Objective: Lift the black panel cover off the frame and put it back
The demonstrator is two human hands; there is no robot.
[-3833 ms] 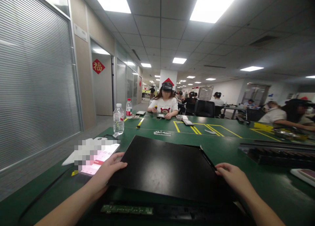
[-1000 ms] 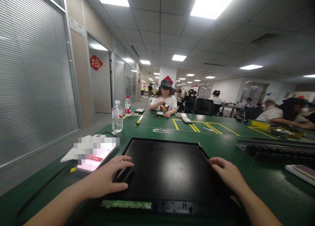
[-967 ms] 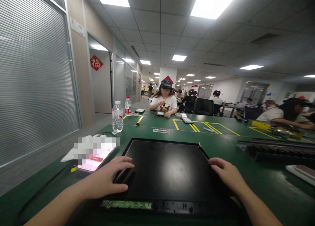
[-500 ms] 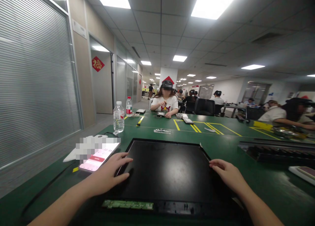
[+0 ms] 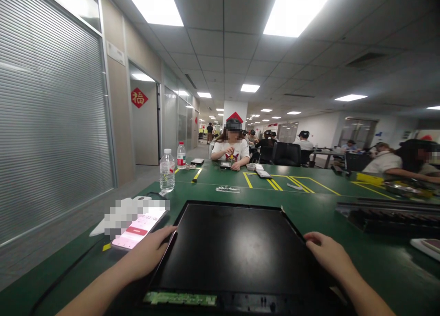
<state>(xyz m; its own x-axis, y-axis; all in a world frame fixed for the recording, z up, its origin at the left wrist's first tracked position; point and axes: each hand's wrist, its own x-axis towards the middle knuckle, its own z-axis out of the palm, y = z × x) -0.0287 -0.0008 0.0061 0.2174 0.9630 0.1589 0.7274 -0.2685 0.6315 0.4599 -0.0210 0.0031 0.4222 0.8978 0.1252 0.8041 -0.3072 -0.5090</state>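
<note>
A black flat display panel (image 5: pixel 237 247) lies before me on the green table, with a green circuit board strip (image 5: pixel 180 299) along its near edge. My left hand (image 5: pixel 151 254) holds the panel's left side, its fingertips against the frame. At the right side, my right hand (image 5: pixel 328 252) has its fingers curled on the frame edge. The undersides of both grips are hidden. Close to my left hand lies a lit phone (image 5: pixel 139 229).
A clear water bottle (image 5: pixel 167 171) and a red-capped bottle (image 5: pixel 181 155) stand at the far left. A black slotted rack (image 5: pixel 381 217) lies to the right. Across the green table (image 5: pixel 202 194), a co-worker (image 5: pixel 231 151) sits handling a small device.
My left hand has slid outward from over the screen to the panel's left edge. My right hand has moved slightly nearer along the right edge. The view has tilted slightly upward.
</note>
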